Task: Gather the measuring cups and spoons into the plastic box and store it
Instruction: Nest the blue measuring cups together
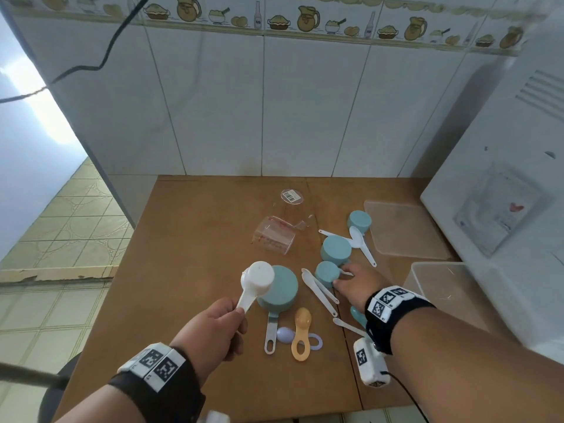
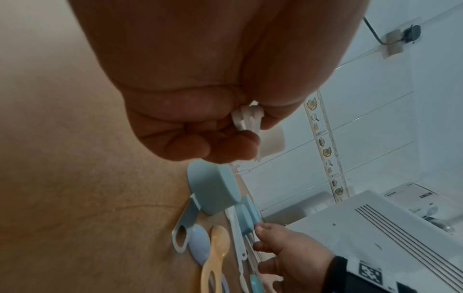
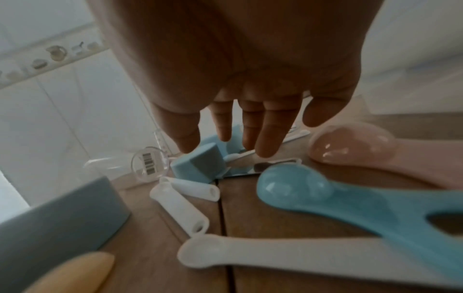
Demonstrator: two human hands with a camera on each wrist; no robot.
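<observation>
While clenched (left grip [image 1: 213, 331]): white scoop [image 1: 258, 280].

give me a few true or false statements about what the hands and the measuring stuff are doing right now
1. The left hand grips a white measuring cup by its handle. True.
2. The right hand holds the orange spoon. False: that spoon lies on the table untouched; the right hand's straight fingers reach the smallest blue cup.
3. The plastic box already holds the blue cups. False: it looks empty, and the cups sit upside down on the table.
4. The box's lid lies on the table apart from the box. True.
5. A clear measuring jug lies on its side. True.
</observation>
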